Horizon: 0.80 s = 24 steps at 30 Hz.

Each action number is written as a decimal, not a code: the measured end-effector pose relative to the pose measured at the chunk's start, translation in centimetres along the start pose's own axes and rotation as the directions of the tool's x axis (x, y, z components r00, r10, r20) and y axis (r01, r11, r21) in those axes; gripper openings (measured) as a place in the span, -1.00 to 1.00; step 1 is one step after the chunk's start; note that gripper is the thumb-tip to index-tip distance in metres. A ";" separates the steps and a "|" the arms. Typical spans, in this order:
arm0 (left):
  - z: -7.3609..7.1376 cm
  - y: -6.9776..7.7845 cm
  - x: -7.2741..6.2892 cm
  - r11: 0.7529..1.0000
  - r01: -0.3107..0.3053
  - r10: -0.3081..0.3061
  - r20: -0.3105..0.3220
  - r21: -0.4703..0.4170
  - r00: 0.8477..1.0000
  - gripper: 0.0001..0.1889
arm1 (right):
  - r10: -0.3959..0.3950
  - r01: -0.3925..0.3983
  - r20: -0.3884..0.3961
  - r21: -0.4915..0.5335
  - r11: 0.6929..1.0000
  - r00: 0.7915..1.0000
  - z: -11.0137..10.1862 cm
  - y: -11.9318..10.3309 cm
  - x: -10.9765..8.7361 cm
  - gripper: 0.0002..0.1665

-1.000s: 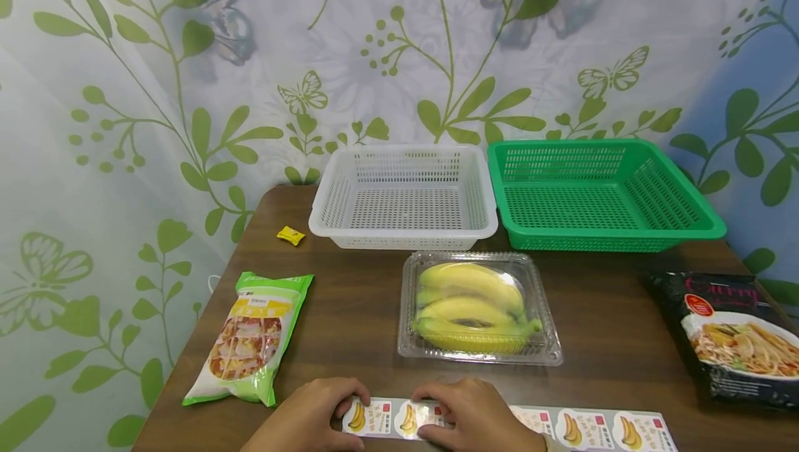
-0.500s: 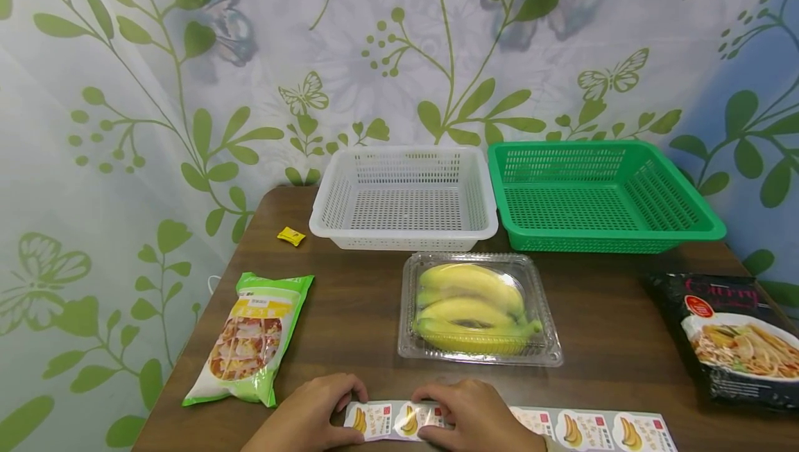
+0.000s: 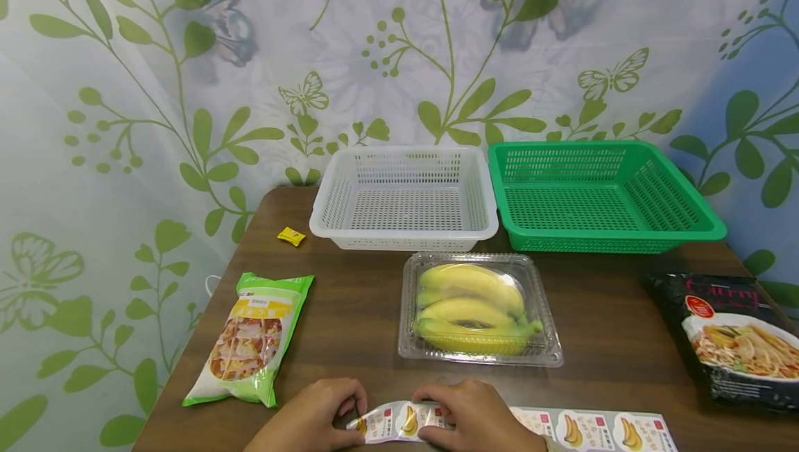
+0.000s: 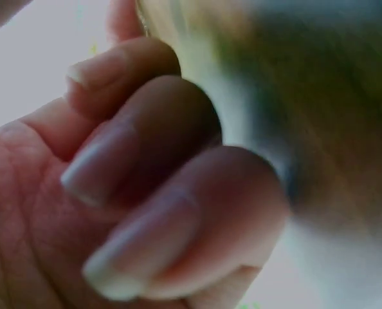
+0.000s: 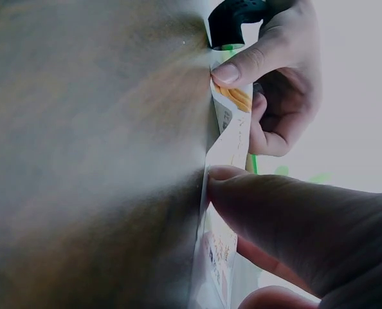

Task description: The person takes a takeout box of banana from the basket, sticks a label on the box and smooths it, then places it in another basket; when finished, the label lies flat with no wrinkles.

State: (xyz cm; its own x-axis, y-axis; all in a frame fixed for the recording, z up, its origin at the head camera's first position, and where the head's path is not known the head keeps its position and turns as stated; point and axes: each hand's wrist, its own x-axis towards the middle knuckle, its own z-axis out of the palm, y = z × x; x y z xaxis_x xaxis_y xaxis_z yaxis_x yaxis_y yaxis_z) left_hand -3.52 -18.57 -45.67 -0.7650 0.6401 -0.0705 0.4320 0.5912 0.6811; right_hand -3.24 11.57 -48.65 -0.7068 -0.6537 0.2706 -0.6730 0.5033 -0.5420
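Note:
A strip of banana-print stickers (image 3: 587, 430) lies along the near side of the table (image 3: 599, 327), below both hands in the head view. Its left end is bent up off the wood, pinched by the thumb and fingers of my left hand (image 3: 315, 414). My right hand (image 3: 483, 417) holds the strip farther right, thumb on one edge and curled fingers on the other, covering part of it. In the right wrist view the raised end (image 5: 233, 100) curves toward the left thumb (image 5: 226, 73). Only curled fingers (image 4: 159, 225) show clearly in the left wrist view.
Bananas (image 3: 468, 310) sit in a clear lidded box (image 3: 543, 355) beyond the hands. A green-white food bag (image 3: 250, 341) lies left, a black noodle packet (image 3: 736, 341) right. White (image 3: 406, 233) and green (image 3: 612, 236) baskets stand behind, near a small yellow packet (image 3: 290, 236).
The strip's left end, flat a second ago, now bends upward in the left hand's pinch. The left hand has shifted only slightly; the right hand stays put.

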 end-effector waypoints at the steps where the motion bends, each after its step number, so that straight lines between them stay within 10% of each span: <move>1: 0.0 0.1 0.0 1.000 0.013 -0.013 0.012 -0.017 1.000 -0.66 | 0.001 -0.001 0.001 0.000 1.000 1.000 0.0 0.0 0.0 -0.59; 8: -0.2 0.3 -0.1 0.988 0.131 -0.127 0.056 -0.082 0.990 -0.69 | 0.004 -0.004 0.005 0.003 1.000 1.000 0.0 0.0 0.0 -0.60; 24: 0.1 0.2 0.3 0.999 0.035 -0.034 -0.012 0.035 0.999 -0.57 | -0.004 0.004 0.002 -0.007 1.000 1.000 0.0 0.0 0.0 -0.60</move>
State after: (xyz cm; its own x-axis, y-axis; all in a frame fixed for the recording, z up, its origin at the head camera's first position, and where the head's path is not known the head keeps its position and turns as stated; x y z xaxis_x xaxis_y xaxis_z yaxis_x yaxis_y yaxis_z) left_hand -3.64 -18.17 -45.57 -0.7849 0.6137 -0.0852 0.4218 0.6299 0.6521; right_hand -3.27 11.55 -48.67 -0.7035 -0.6567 0.2717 -0.6774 0.5042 -0.5356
